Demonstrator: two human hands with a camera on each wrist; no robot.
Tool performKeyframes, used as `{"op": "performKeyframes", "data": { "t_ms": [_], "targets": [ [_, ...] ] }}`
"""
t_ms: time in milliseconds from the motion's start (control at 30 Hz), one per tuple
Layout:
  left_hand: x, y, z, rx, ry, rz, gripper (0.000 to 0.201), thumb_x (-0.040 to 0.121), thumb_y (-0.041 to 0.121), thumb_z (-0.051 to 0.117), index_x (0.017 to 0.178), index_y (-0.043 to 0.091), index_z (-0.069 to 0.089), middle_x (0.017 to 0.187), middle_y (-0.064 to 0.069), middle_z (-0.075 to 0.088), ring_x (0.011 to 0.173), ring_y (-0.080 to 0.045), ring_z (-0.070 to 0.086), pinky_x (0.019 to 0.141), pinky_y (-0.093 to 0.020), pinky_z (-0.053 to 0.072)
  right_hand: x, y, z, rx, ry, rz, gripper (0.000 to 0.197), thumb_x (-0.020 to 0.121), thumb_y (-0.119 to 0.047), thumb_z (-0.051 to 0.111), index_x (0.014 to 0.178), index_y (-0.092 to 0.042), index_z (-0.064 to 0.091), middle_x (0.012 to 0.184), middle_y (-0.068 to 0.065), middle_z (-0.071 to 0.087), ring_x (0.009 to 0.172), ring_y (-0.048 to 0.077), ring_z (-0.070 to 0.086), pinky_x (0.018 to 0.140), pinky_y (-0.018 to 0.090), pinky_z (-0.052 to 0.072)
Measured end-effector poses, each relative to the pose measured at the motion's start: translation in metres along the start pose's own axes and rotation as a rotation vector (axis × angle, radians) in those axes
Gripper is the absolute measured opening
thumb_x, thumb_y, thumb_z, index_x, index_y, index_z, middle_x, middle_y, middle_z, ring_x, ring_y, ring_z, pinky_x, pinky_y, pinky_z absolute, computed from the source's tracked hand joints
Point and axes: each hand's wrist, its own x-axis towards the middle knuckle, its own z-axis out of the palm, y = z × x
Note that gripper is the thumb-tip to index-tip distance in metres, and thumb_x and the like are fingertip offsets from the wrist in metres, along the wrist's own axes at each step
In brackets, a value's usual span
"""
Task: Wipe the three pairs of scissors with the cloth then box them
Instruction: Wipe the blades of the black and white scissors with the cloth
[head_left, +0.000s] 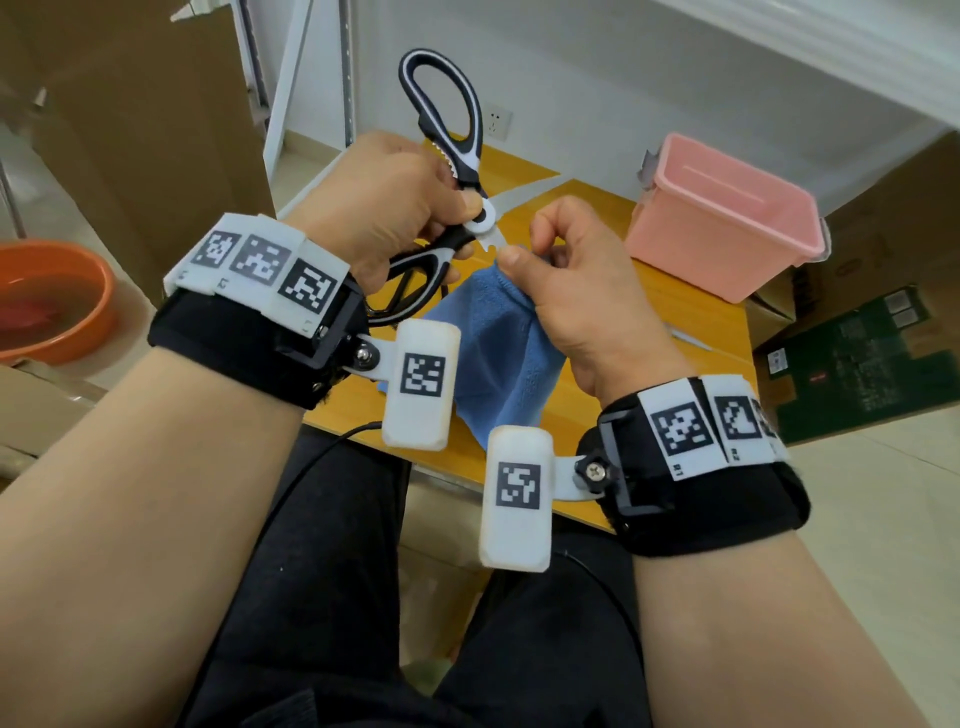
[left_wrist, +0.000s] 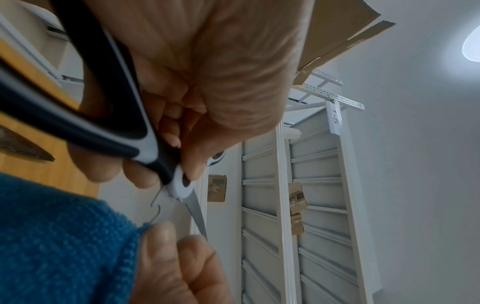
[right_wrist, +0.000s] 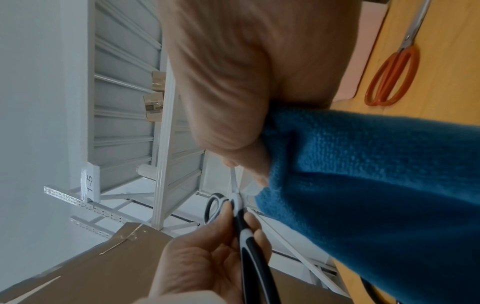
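Beyond our right hand stands the pink box, its mouth up; what we see of its inside holds nothing. Left of our left hand, down on the floor, an orange basin holds water. The box sits on a yellow wooden table under both hands, with white shelving, cardboard cartons and a white wall behind.

Our left hand curls round the black-and-white scissors just below the pivot, thumb on the white pivot disc; one handle loop sticks up past the fingers, the other sits under the palm. The blades are spread, steel-grey, one with a notched edge. Our right hand pinches the blue cloth round that notched blade close to the pivot, and the cloth hangs down from the pinch to the table. Beside the right wrist, orange-handled scissors lie flat on the table, blades together.
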Motion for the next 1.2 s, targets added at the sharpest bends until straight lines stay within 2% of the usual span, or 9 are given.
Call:
{"op": "performKeyframes", "data": {
  "t_ms": [133,233,433,567,667,767,900,1067,1200],
  "targets": [
    [0.002,0.003,-0.002,-0.016,0.041,-0.011,0.016,0.084,-0.003,0.069,0.098,-0.009,0.064,0.069,-0.019,0.060,0.060,-0.029,0.066,0.066,-0.056,0.058,-0.001,-0.003,-0.005,0.007,-0.071,-0.037,0.036,0.090,0.002,0.061,0.076,-0.024,0.040,0.062,-0.010,0.034,0.054,0.003,0.032,0.051,0.016,0.034],
    [0.002,0.005,-0.004,-0.023,0.038,-0.013,0.007,0.084,-0.004,0.069,0.089,-0.002,0.063,0.073,-0.021,0.059,0.059,-0.027,0.066,0.066,-0.055,0.058,-0.003,-0.002,-0.008,0.022,-0.101,-0.024,0.038,0.087,0.009,0.058,0.077,-0.024,0.041,0.064,-0.008,0.034,0.055,0.004,0.032,0.051,0.015,0.034],
    [0.002,0.001,0.000,0.016,-0.018,0.008,0.009,0.088,-0.001,0.066,0.097,-0.001,0.063,0.079,-0.022,0.060,0.061,-0.027,0.065,0.064,-0.051,0.059,-0.002,0.001,-0.001,0.036,-0.007,0.048,0.029,0.094,-0.012,0.066,0.076,-0.024,0.046,0.054,-0.009,0.036,0.048,0.006,0.032,0.049,0.023,0.031],
    [0.004,0.002,-0.001,-0.006,0.007,-0.002,0.010,0.087,-0.002,0.067,0.095,0.000,0.062,0.083,-0.024,0.060,0.062,-0.028,0.066,0.066,-0.053,0.059,0.000,-0.003,-0.004,0.029,-0.050,0.000,0.031,0.093,-0.006,0.063,0.077,-0.024,0.044,0.060,-0.007,0.036,0.054,0.008,0.033,0.053,0.025,0.034],
    [0.007,0.001,-0.004,-0.056,0.044,-0.028,0.013,0.085,-0.004,0.068,0.095,0.000,0.062,0.071,-0.019,0.059,0.057,-0.028,0.065,0.060,-0.048,0.060,0.000,-0.004,-0.007,0.029,-0.094,-0.038,0.033,0.090,0.002,0.060,0.079,-0.024,0.044,0.061,-0.008,0.033,0.054,0.006,0.032,0.050,0.018,0.033],
    [0.008,0.000,-0.010,-0.086,0.054,-0.048,0.019,0.085,-0.004,0.068,0.103,-0.007,0.065,0.057,-0.013,0.060,0.053,-0.026,0.065,0.055,-0.039,0.059,-0.002,-0.003,-0.006,0.050,-0.126,-0.061,0.034,0.089,0.006,0.059,0.079,-0.023,0.044,0.062,-0.006,0.033,0.057,0.007,0.032,0.051,0.020,0.032],
    [0.007,-0.001,-0.013,-0.124,0.059,-0.054,0.007,0.083,-0.006,0.068,0.090,-0.005,0.065,0.063,-0.016,0.066,0.053,-0.026,0.065,0.053,-0.040,0.059,-0.003,-0.001,-0.006,0.055,-0.134,-0.062,0.036,0.088,0.007,0.058,0.077,-0.024,0.046,0.061,-0.008,0.036,0.057,0.006,0.034,0.052,0.020,0.033],
    [0.009,-0.002,-0.016,-0.144,0.054,-0.063,0.008,0.085,-0.006,0.065,0.093,-0.003,0.064,0.059,-0.012,0.066,0.054,-0.025,0.065,0.054,-0.037,0.058,-0.002,-0.003,-0.007,0.063,-0.163,-0.076,0.039,0.086,0.011,0.055,0.076,-0.025,0.047,0.063,-0.009,0.037,0.056,0.006,0.035,0.053,0.020,0.034],
    [0.010,-0.001,-0.017,-0.135,0.059,-0.070,0.009,0.086,-0.005,0.065,0.095,-0.003,0.064,0.067,-0.016,0.069,0.056,-0.025,0.067,0.055,-0.037,0.058,-0.003,-0.002,-0.008,0.112,-0.196,-0.043,0.038,0.088,0.012,0.053,0.082,-0.025,0.049,0.070,0.004,0.044,0.062,0.015,0.043,0.056,0.028,0.039]
  ]
}}
